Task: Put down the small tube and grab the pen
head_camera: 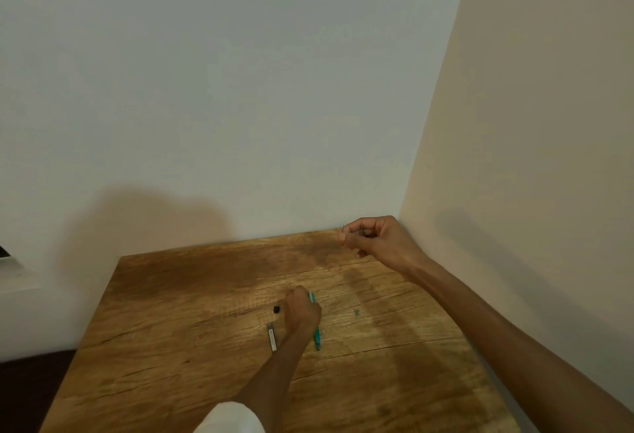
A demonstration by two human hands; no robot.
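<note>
Pen (316,331) lay mid-table (171,312), left hand (302,310) curled over far end, grip likely. Looked light, stiff, slick; best pinched mid-barrel. Right hand (374,237) raised far right, fingers pinched on thin wire-like bit. Black cap (276,309), grey stick (272,336) lay left of pen.

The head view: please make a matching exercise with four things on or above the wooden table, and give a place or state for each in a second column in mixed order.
Things:
1. green pen
2. small black piece
3. grey strip
4. right hand

Places or states:
A. raised near the far corner of the table, fingers curled, pinching something thin
B. lies just left of the left wrist
C. under the left hand, partly hidden by it
D. lies just left of the left hand's knuckles

Pairs: 1-C, 2-D, 3-B, 4-A
</note>
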